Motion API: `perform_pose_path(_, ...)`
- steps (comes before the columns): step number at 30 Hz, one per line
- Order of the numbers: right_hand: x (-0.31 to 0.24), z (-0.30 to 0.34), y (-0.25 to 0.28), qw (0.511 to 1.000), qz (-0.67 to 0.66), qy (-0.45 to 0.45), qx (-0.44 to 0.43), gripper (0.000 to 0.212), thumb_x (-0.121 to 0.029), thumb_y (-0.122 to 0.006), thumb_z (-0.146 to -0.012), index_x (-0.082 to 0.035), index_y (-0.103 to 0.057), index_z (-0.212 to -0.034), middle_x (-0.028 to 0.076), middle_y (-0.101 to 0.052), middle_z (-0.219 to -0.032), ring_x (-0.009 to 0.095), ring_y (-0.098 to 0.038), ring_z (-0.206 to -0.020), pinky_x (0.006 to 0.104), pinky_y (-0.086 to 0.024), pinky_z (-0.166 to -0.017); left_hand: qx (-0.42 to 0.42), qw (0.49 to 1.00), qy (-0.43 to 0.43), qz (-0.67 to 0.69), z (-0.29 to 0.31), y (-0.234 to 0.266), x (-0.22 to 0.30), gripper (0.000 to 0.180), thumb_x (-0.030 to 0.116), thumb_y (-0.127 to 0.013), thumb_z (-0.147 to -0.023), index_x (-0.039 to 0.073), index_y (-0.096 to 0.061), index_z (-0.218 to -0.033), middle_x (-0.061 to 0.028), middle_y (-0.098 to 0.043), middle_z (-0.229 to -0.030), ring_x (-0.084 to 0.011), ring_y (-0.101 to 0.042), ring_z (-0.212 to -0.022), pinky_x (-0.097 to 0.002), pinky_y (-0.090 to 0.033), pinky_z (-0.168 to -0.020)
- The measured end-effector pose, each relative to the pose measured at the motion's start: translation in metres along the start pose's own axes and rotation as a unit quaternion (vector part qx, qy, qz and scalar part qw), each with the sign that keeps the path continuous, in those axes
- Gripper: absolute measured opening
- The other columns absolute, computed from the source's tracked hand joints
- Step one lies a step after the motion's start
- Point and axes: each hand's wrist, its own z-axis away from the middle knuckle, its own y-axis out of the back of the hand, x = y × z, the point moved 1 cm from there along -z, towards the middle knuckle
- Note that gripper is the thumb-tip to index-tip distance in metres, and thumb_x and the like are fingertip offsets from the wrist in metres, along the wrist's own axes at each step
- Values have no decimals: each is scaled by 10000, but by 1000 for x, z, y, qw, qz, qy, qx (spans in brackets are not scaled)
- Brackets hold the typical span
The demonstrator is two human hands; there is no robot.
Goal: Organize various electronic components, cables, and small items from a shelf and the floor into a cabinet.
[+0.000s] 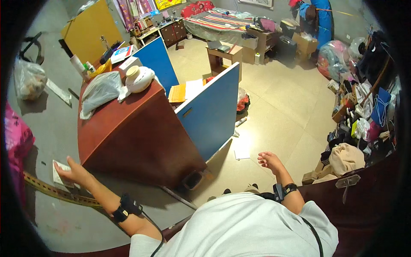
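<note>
My left hand is raised at the grey wall, its fingers stretched out over a white switch plate. Whether a fingertip presses on the plate I cannot tell. Nothing shows in that hand. Out over the floor on the other side, my right hand hangs with loosely bent, parted fingers and holds nothing. Black straps with small devices circle both forearms. Between the hands stands a dark red wooden cabinet, with an open blue-faced door on its far right side.
On the cabinet top lie a plastic bag and a white jar with a yellowish lid. A white sheet lies on the tiled floor. Clothes and bags are heaped at right. A small table and bed stand farther back.
</note>
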Motion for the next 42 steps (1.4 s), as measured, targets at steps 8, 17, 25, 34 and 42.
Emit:
perform_pose_path(8,-19,-57,56,996,-63,10,-59,267,-257,-526,-964,-55,-578,-1130,43,-643,-966,138,-617,-838,268,-505,-733,-111,994,18,2,120,-16,98,347,82,-508,-916,53,-536,-1261,-156,-498,-1279,-276,-528,-1145,-394,-457,-942)
perform_pose_path(17,-32,-64,195,992,-115,10,50,234,-233,-498,-961,-79,-588,-1112,24,-645,-946,125,-618,-823,276,-497,-733,-282,930,-141,191,273,-70,245,265,-90,-458,-885,-18,-590,-1103,-111,-535,-1184,-192,-588,-973,-310,-506,-866)
perform_pose_path(25,-24,-59,308,974,-173,16,144,260,-226,-503,-938,-75,-588,-1131,31,-642,-968,135,-609,-846,275,-487,-737,-444,841,-76,299,373,-112,333,257,-160,-472,-761,-15,-635,-896,-100,-617,-918,-188,-602,-848,-283,-491,-779)
perform_pose_path(34,-17,-84,369,961,-223,-4,165,281,-230,-510,-952,-53,-580,-1158,45,-639,-985,146,-604,-829,264,-481,-711,-493,823,-69,272,430,-164,376,217,-150,-490,-767,-9,-630,-853,-98,-617,-872,-196,-609,-814,-281,-492,-745)
perform_pose_path(42,-74,-173,392,964,-214,-18,155,271,-229,-543,-934,-70,-581,-1150,54,-640,-998,144,-600,-818,256,-462,-673,-497,838,-39,221,472,-254,376,206,-120,-505,-758,-1,-643,-853,-116,-630,-893,-235,-623,-852,-307,-490,-774)
